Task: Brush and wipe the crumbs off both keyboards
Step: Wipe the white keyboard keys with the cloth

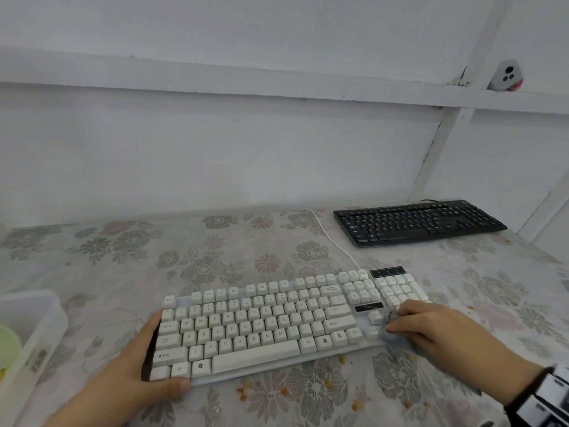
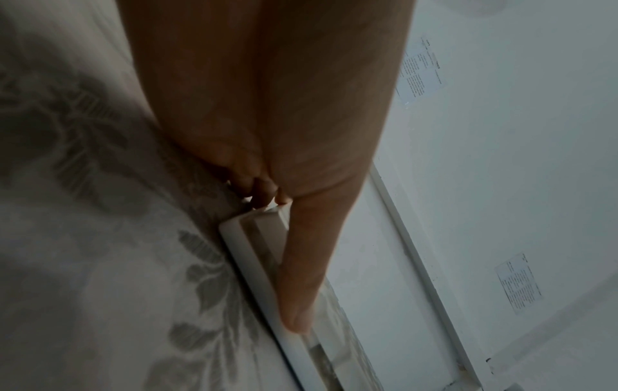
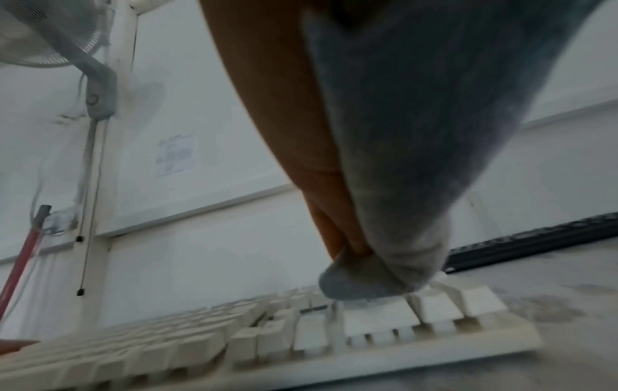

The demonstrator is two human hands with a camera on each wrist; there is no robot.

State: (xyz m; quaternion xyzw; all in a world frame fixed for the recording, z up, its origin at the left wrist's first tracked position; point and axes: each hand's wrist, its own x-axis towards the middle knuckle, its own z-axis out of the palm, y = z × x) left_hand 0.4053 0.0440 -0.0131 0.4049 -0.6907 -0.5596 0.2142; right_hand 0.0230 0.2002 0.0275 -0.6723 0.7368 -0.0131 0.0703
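White keyboard [image 1: 277,322] flat on table [image 1: 154,257] covered by floral cloth, near front edge, long side roughly parallel to it; white cable [image 1: 331,238] running from its rear toward wall. Black keyboard [image 1: 418,221] farther back and to the right, well apart from white one, untouched. Left hand [image 1: 135,368] clasped on left end of white keyboard: thumb along front left corner, fingers wrapped around left side edge; left wrist view confirms thumb [image 2: 301,277] laid along the keyboard's rim. Left grip: grasping white keyboard. Right hand [image 1: 431,325] over right end of white keyboard, fingers curled around grey cloth [image 1: 389,332]; right wrist view shows cloth [image 3: 401,158] bunched under palm and its tip pressed onto keys at arrow-key area. Right grip: clenched on grey cloth. Yellow-orange crumbs [image 1: 326,385] scattered on table in front of white keyboard, a few more to its right. Translucent plastic container [image 1: 34,334] at left edge of table, green item partly visible inside. Small white camera-like device [image 1: 508,76] on wall ledge at upper right. Wall fan [image 3: 50,34] visible in right wrist view.
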